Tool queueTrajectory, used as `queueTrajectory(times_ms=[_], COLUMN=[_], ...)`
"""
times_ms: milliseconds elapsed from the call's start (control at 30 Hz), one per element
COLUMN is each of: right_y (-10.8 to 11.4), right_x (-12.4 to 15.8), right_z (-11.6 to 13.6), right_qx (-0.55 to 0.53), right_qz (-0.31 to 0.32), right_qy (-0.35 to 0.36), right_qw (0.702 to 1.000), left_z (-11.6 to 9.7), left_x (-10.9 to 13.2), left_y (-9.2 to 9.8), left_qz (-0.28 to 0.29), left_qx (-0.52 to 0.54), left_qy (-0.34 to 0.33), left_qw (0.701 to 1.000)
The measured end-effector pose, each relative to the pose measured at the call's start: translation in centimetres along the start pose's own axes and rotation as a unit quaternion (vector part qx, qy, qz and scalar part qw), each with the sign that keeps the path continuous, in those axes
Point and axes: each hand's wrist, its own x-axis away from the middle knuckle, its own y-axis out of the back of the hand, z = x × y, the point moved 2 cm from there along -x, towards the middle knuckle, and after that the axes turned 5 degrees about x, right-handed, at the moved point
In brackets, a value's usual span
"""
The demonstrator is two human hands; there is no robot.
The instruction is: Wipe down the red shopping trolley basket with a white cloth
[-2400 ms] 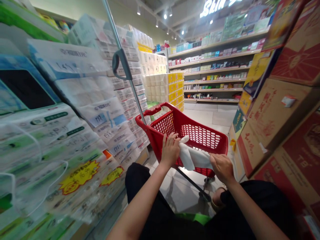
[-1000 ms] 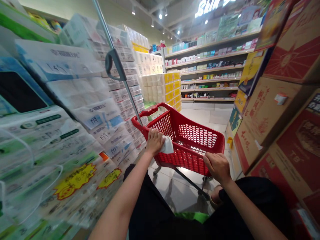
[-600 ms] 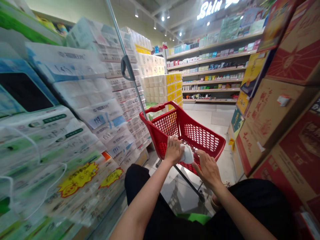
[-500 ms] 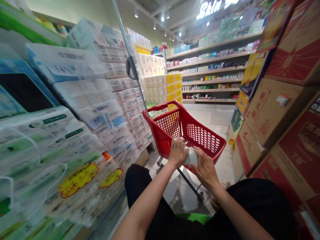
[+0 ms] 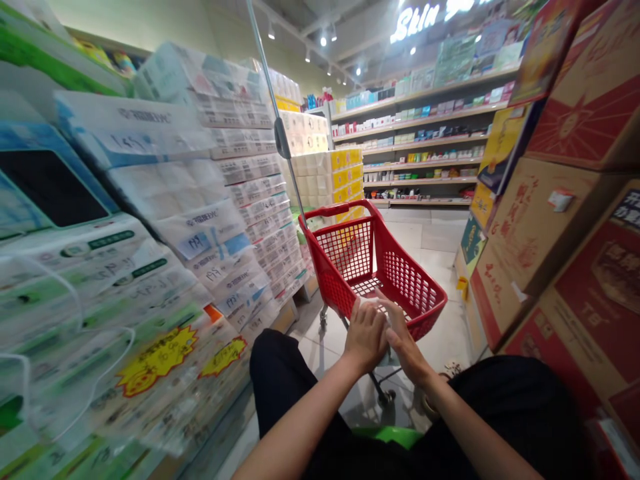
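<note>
Where the left hand [image 5: 367, 335] and right hand [image 5: 403, 341] lie pressed together by the red cart [image 5: 386, 233], a white cloth [image 5: 370, 301] barely shows; whether they pinch it, I cannot tell. It is probably soft and light, best bunched; the cart looks stiff, graspable by its rim.

The shopping cart [image 5: 323, 267] is bright red, its sides patterned with rows of holes. Its pole [image 5: 265, 67] is silvery, the grip [image 5: 283, 140] dark grey. The trousers [image 5: 283, 373] are near-black navy. Tissue packs [image 5: 200, 220] show white with blue patches and dark lettering; starburst price signs [image 5: 157, 360] are yellow, edged red, with dark writing. A brown carton [image 5: 565, 233] bears red print; the floor tiles [image 5: 433, 237] are off-white and the lit sign [image 5: 415, 23] glows white.
</note>
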Motion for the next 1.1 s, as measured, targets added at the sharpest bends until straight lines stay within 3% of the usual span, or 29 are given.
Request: queueTrajectory(times_ms=[167, 367, 433, 667, 800, 933, 1100], right_y=[0.9, 5.4, 6.3, 5.3, 5.7, 5.6, 3.4], right_x=[-0.8, -0.2, 0.1, 0.3, 0.2, 0.1, 0.2], right_z=[-0.6, -2.5, -3.4, -3.8, -2.9, -2.3, -1.5], right_qx=[0.024, 0.096, 0.14, 0.301, 0.324, 0.334, 0.32], right_qz=[-0.015, -0.173, -0.197, -0.06, -0.019, -0.006, 0.02], right_qy=[-0.009, -0.042, -0.061, -0.027, -0.032, -0.038, -0.017], right_qw=[1.0, 0.979, 0.969, 0.951, 0.945, 0.942, 0.947], left_z=[1.1, 2.1, 1.8, -0.8, -1.3, 0.0, 2.6], left_x=[0.4, -0.4, -0.8, -2.1, -2.2, -1.5, -0.2], left_y=[0.9, 1.3, 0.9, -1.6, -2.2, -1.4, 1.2], left_qz=[0.038, 0.026, 0.024, 0.042, 0.053, 0.077, 0.11], left_qx=[-0.022, -0.075, -0.096, -0.118, -0.097, -0.085, -0.075], left_qy=[-0.037, -0.048, -0.041, 0.018, -0.02, -0.094, -0.118], left_qw=[0.998, 0.996, 0.994, 0.992, 0.994, 0.989, 0.984])
